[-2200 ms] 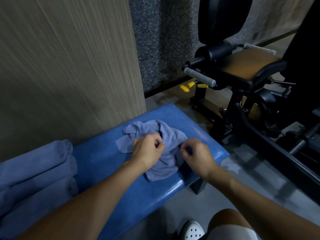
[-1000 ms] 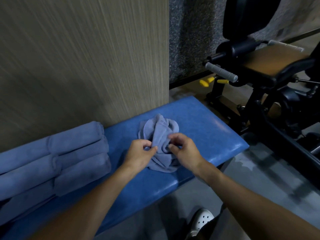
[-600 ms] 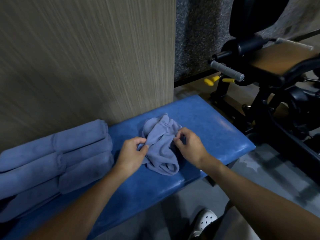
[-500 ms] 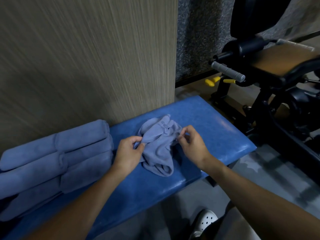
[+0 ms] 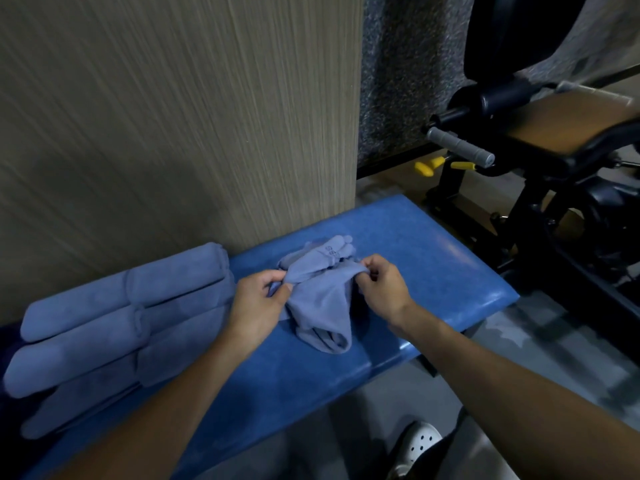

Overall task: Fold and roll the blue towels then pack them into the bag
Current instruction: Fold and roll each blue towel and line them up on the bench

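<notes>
Blue-grey cloth forms the towel (image 5: 322,299), which lies crumpled near the middle of the desk (image 5: 433,258), partly raised off the blue padded top. The left hand (image 5: 258,303) pinches the towel's left edge between thumb and curled fingers. The right hand (image 5: 382,289) pinches the right edge in the same way. Both hands sit close together, and a band of cloth spans between them. The rest of the towel hangs below this band, its lower fold resting on the desk toward the near edge. A bunched part bearing small printed characters lies behind the hands, toward the panel (image 5: 173,116).

Rolls (image 5: 114,323) of the same cloth lie side by side at the left end of the desk, against the wood-grain panel. They are just left of the left hand; contact cannot be determined.

Right of the desk stands a black machine (image 5: 540,216) with a brown pad (image 5: 568,123), a grey grip (image 5: 459,147) and yellow knobs (image 5: 429,166). A white perforated shoe (image 5: 415,448) rests on the floor (image 5: 519,358) below the desk's near edge.
</notes>
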